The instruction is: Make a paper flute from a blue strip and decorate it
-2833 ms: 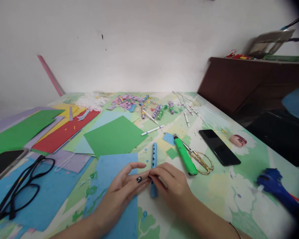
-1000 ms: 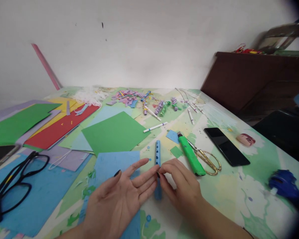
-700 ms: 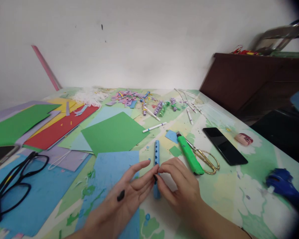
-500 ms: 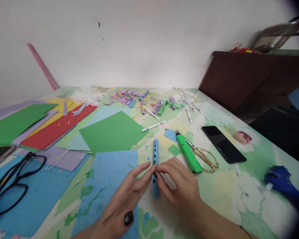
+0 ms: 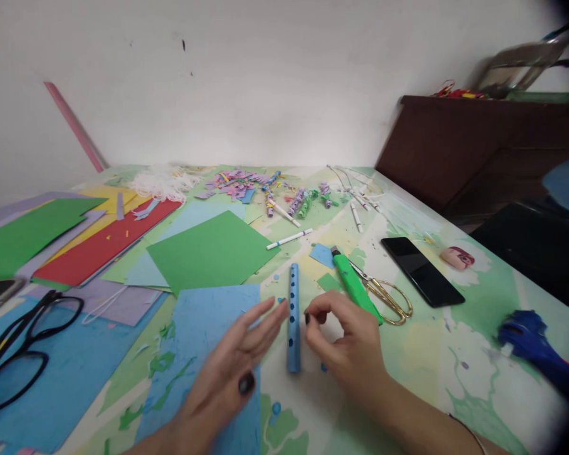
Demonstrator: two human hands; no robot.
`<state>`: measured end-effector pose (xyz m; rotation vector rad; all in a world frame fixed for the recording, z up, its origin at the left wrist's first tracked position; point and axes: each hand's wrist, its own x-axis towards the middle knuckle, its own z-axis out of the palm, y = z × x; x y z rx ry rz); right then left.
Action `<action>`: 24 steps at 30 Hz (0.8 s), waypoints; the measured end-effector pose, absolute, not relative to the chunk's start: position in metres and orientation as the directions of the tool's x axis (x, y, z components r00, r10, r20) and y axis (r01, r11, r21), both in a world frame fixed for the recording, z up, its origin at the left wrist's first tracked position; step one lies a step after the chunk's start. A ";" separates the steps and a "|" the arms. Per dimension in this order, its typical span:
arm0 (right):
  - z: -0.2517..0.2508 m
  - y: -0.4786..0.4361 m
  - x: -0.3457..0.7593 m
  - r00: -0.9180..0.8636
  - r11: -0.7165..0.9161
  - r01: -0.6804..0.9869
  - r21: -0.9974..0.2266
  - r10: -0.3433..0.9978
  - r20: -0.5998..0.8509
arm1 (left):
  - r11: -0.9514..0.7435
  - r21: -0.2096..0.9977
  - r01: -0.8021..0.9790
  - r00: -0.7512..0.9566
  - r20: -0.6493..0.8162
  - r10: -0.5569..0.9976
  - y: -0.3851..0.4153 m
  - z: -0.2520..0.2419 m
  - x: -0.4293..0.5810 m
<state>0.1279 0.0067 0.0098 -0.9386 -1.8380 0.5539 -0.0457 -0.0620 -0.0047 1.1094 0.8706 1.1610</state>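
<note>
A light blue paper tube [image 5: 293,355] with a row of dark round holes lies lengthwise on the tablecloth between my hands. Just left of it, my left hand [image 5: 237,347] is open, its fingers stretched out together and the fingertips close to the tube. My right hand [image 5: 351,335], on the other side, is closed in a pinch of thumb and forefinger, apart from the tube; anything between those fingertips is too small to make out. Under my left hand lies a blue paper sheet [image 5: 213,309]. A small blue scrap [image 5: 276,408] sits below the tube.
A green-handled cutter [image 5: 355,287] and gold-handled scissors [image 5: 389,300] lie right of my hands, beside a black phone [image 5: 422,272]. Beyond are a green sheet [image 5: 213,249], markers [image 5: 289,239] and paper scraps [image 5: 234,183]. Black glasses [image 5: 28,341] rest on the left; a blue tool [image 5: 526,335] is far right.
My right hand has drawn away from the tube to the right, still pinched. My left fingers have come off the tube to its left, leaving its holes uncovered.
</note>
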 end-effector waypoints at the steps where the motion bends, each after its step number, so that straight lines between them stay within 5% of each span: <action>1: 0.011 0.009 0.130 -0.206 0.565 0.374 -0.735 0.824 0.528 | 0.035 0.981 -0.193 0.075 -0.021 0.997 -0.059 0.004 -0.051; 4: 0.014 0.016 0.135 -0.133 0.496 0.389 -0.777 0.864 0.485 | 0.044 0.959 0.279 -0.251 0.028 0.968 -0.039 0.017 -0.078; 7: 0.014 0.019 0.136 -0.135 0.489 0.400 -0.775 0.868 0.478 | 0.062 0.546 0.836 -0.243 0.266 0.933 -0.014 0.015 -0.115; 10: 0.011 0.020 0.136 -0.149 0.468 0.385 -0.795 0.882 0.447 | 0.163 0.203 0.965 -0.207 0.214 0.955 0.000 0.012 -0.146; 15: 0.005 0.021 0.137 -0.320 0.534 0.512 -0.673 0.845 0.427 | 0.184 0.295 0.938 -0.179 -0.043 0.983 0.000 0.015 -0.164; 19: 0.004 0.018 0.130 -0.421 0.451 0.705 -0.547 0.887 0.188 | 0.128 0.401 0.907 -0.058 -0.183 0.981 0.000 0.019 -0.168; 24: 0.008 0.014 0.121 -0.397 0.387 0.822 -0.418 0.915 0.067 | 0.071 0.462 0.884 -0.007 -0.140 0.990 0.003 0.030 -0.186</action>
